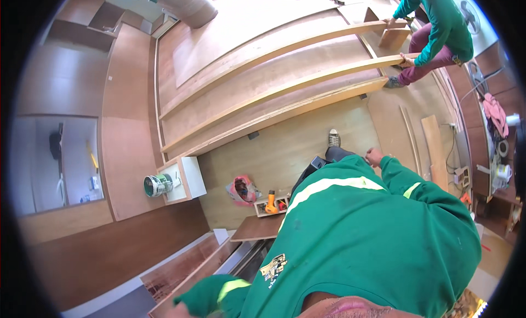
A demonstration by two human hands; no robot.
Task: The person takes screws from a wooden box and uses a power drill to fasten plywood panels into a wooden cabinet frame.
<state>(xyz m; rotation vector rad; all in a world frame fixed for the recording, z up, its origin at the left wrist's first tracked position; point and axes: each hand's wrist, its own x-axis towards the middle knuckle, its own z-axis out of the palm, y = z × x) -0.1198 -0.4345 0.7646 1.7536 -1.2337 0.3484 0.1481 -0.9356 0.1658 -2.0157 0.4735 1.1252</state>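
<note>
My right hand (374,157) hangs beside my right hip, its fingers curled in and nothing seen in it. My left hand (183,311) is at the lower edge, blurred and partly cut off, so its fingers do not show clearly. Nearest to it are leaning wooden panels (181,271). Ahead of me lies a large low wooden frame (296,107). Two long wooden battens (285,90) stretch across it. At the far right a co-worker in a green top (446,27) grips the right ends of the battens, one hand on each.
On the left, a paint bucket (158,185) sits on a small white-sided box (193,176). A plastic bag (243,190) and an orange power tool (271,202) in a wooden tray are near my left side. Loose boards (434,148) lie on the floor to the right.
</note>
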